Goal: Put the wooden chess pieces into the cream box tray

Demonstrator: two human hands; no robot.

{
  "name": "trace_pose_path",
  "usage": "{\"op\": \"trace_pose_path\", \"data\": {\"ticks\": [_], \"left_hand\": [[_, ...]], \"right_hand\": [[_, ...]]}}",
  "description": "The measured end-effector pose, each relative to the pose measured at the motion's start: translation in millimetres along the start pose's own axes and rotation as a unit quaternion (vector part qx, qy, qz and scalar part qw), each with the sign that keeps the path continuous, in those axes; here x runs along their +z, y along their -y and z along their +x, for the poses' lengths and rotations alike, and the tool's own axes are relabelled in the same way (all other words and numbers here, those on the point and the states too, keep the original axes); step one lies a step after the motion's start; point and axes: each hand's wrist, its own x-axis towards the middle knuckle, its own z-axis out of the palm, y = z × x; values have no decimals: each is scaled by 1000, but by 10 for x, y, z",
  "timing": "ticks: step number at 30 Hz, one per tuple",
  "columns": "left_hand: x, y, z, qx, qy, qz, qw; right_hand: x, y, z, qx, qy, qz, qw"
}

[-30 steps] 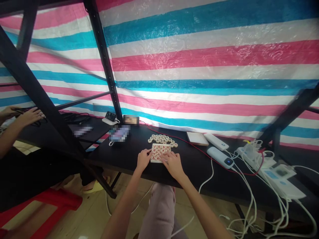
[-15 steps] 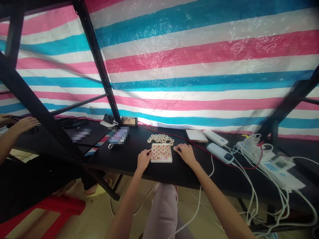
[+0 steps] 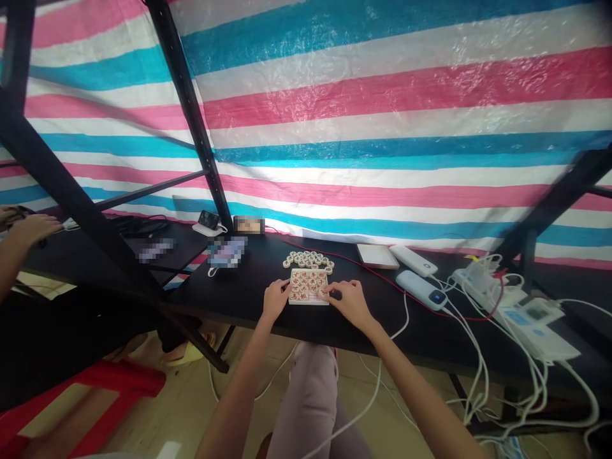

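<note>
A shallow white box (image 3: 308, 301) holds rows of round xiangqi pieces marked in red, with a gap at its front right. My left hand (image 3: 276, 299) grips the box's left edge, its fingers closed along the side. At the opposite edge, my right hand (image 3: 351, 302) pinches a xiangqi piece (image 3: 324, 292) between thumb and fingertips, over the right side of the box. Several loose xiangqi pieces (image 3: 306, 258) lie just behind the box.
A white lid-like tray (image 3: 377, 256), two white devices (image 3: 421, 292) and a power strip (image 3: 540, 335) with tangled cables lie to the right. A red cable crosses the black table (image 3: 253, 306). Another person's hand (image 3: 36, 227) is at the far left, past a black post.
My right hand has moved left with a xiangqi piece, from beside the box to over its right side. My left hand stays at the box's edge.
</note>
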Motion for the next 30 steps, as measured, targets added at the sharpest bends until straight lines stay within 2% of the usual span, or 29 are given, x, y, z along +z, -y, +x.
{"op": "trace_pose_path", "data": {"ticks": [4,9,15,21,23,26,28,30], "left_hand": [[14,12,3,0,-6,-4,1000],[30,32,7,4,-7,-2,1000],[20,23,2,-1,-8,-1,1000],[19,13,-7,-3,-10,-3,1000],[16,12,-9,-4,-11,-6,1000],[6,15,-16,-5,-12,-15,1000],[-1,23,-24,-6,-14,-30,999],[-3,42,-30,-7,-21,-50,998]], "right_hand": [[93,161,-28,-1,3,-26,1000],[157,240,9,7,2,-34,999],[169,253,41,-13,17,-50,999],[192,197,11,-27,-5,-58,998],[173,118,124,-17,-21,-83,996],[166,-64,444,8,-22,-147,989],[194,-193,685,-4,22,-182,983],[238,-296,877,-48,89,-194,976]]}}
